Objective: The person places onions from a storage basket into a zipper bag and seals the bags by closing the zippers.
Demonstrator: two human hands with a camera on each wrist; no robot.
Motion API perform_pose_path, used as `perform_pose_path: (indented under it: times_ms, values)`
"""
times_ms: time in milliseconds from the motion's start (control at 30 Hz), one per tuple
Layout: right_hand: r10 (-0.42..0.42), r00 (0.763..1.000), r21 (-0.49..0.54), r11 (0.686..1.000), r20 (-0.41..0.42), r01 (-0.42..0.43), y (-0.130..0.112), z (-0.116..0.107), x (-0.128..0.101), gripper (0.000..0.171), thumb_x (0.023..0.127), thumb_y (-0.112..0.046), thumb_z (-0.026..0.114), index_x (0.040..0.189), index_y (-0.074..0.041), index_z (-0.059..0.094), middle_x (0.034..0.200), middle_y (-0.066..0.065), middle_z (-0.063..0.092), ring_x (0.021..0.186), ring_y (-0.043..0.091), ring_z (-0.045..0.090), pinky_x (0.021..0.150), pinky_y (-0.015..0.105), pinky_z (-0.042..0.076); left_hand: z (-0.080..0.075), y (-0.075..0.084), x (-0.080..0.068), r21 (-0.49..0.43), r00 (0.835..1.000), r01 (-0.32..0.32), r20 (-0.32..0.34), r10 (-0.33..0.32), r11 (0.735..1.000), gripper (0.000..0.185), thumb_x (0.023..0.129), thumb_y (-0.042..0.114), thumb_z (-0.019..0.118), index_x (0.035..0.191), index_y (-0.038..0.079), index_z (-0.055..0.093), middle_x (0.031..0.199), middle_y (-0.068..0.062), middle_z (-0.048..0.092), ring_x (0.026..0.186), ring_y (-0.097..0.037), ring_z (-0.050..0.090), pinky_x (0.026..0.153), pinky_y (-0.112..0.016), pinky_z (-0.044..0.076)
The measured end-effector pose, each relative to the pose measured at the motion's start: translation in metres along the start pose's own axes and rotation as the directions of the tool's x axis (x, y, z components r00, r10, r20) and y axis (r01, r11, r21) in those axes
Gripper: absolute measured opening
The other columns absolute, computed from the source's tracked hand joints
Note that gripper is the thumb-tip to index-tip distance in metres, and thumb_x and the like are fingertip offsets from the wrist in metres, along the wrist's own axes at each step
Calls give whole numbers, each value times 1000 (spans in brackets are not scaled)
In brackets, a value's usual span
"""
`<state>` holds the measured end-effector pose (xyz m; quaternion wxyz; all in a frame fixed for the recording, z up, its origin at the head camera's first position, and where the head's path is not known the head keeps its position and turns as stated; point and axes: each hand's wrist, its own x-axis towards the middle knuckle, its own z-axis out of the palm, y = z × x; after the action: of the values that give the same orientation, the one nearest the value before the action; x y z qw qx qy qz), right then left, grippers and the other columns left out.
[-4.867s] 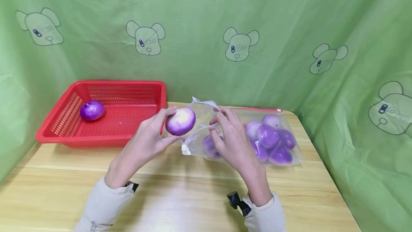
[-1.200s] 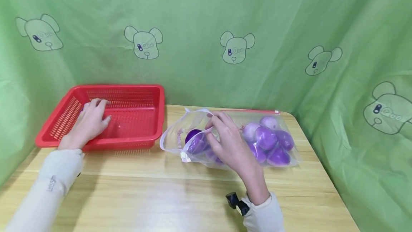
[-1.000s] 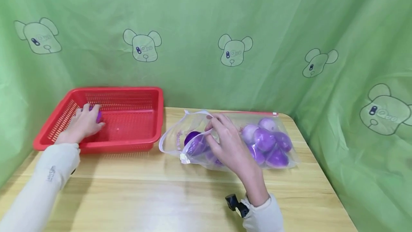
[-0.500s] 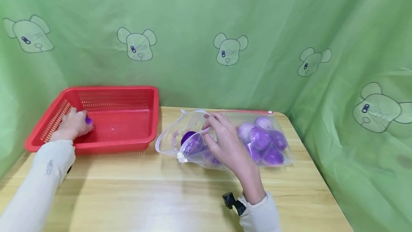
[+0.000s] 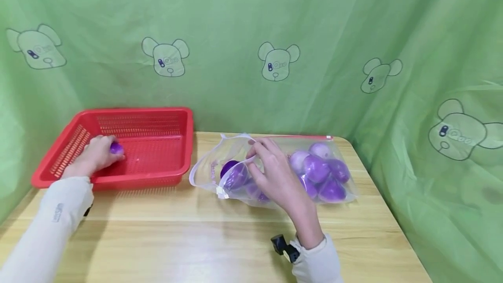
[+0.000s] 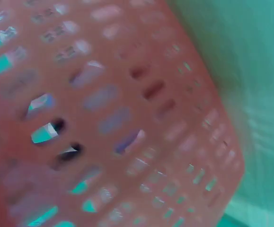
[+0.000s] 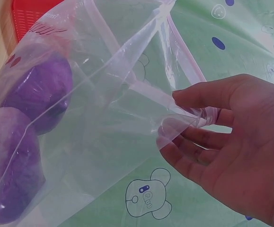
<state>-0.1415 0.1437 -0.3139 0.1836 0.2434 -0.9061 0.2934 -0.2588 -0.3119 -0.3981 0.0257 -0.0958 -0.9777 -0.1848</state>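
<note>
My left hand (image 5: 105,152) is inside the red mesh basket (image 5: 157,115), near its left wall. Its fingers curl over a purple onion (image 5: 116,148) that peeks out at the fingertips. The rest of the onion is hidden. The left wrist view shows only the blurred basket wall (image 6: 127,118). My right hand (image 5: 253,157) pinches the upper rim of a clear zip bag (image 5: 220,174) and holds its mouth open toward the basket. In the right wrist view, thumb and fingers (image 7: 193,118) pinch the bag's plastic (image 7: 103,71). Two onions (image 7: 37,94) lie near the mouth. Several more onions (image 5: 320,169) are deeper in the bag.
The basket and bag sit at the back of a wooden table (image 5: 177,239). A green curtain with bear prints (image 5: 275,34) closes off the back and right sides. The table's right edge runs close beside the bag.
4.9 s ago my left hand held an onion by the bag's mouth; it has since carried it into the basket. Over the last second more of the onion shows. The right hand keeps its pinch.
</note>
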Motion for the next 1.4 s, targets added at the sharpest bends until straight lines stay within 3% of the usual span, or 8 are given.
perform_pose_path:
  times_ms: [67, 167, 300, 567, 733, 1033, 1267, 1400]
  values:
    - [-6, 1000, 0, 1000, 1, 6, -1, 1, 0, 12, 86, -1, 68, 93, -10, 64, 128, 11, 61, 119, 28, 57, 99, 41, 50, -1, 13, -8, -6, 995, -27, -91, 27, 1000, 51, 87, 19, 74, 124, -10, 55, 106, -36, 52, 93, -51, 54, 75, -64, 47]
    - [-1, 1000, 1, 1000, 16, 1, -2, 2, 1, 12, 87, -1, 68, 94, -10, 64, 129, 11, 60, 121, 27, 55, 100, 41, 49, 0, 34, -21, -17, 969, -67, -238, 61, 998, 52, 86, 18, 76, 127, -5, 55, 114, -36, 50, 97, -54, 53, 73, -68, 45]
    - [14, 999, 1, 1000, 39, -14, -4, 3, 2, 12, 87, -2, 67, 95, -10, 64, 130, 10, 59, 123, 27, 54, 103, 40, 47, 3, 62, -31, -58, 942, -99, -327, 75, 993, 52, 86, 17, 78, 130, 0, 56, 122, -33, 49, 102, -53, 53, 75, -69, 44]
    - [15, 999, -2, 1000, 34, -15, -2, 4, -2, 10, 88, -3, 67, 95, -10, 64, 130, 10, 60, 124, 27, 53, 105, 40, 46, 8, 104, -42, -121, 938, -79, -344, 32, 990, 57, 87, 17, 76, 137, 3, 52, 131, -27, 47, 104, -51, 56, 77, -70, 47]
    - [0, 1000, 3, 1000, 23, 0, -2, 4, -2, 11, 87, -2, 68, 95, -9, 64, 130, 12, 60, 123, 27, 54, 104, 41, 46, 9, 130, -48, -149, 916, -118, -399, 50, 982, 57, 85, 17, 79, 135, 4, 54, 127, -24, 51, 100, -49, 58, 75, -67, 49]
    - [-3, 1000, -1, 1000, 4, 3, -2, 2, -2, 12, 87, -1, 69, 93, -10, 64, 129, 13, 61, 121, 27, 55, 102, 41, 47, 6, 176, -55, -158, 883, -245, -443, 153, 957, 60, 81, 13, 82, 135, 5, 56, 127, -19, 53, 101, -42, 60, 80, -64, 52]
    - [-10, 1000, -12, 1000, 3, 10, -3, -1, -1, 12, 87, -1, 69, 94, -9, 64, 128, 12, 61, 121, 27, 55, 102, 40, 48, 4, 197, -63, -187, 878, -299, -438, 193, 936, 62, 80, 12, 84, 134, 5, 54, 130, -14, 53, 108, -35, 59, 86, -59, 53]
    - [-3, 1000, -15, 1000, 5, 3, -2, -2, -2, 11, 87, -2, 69, 94, -9, 64, 129, 12, 61, 121, 27, 55, 102, 42, 47, 2, 205, -64, -186, 863, -328, -457, 214, 926, 59, 78, 14, 85, 129, 3, 56, 128, -13, 54, 109, -32, 59, 85, -58, 54]
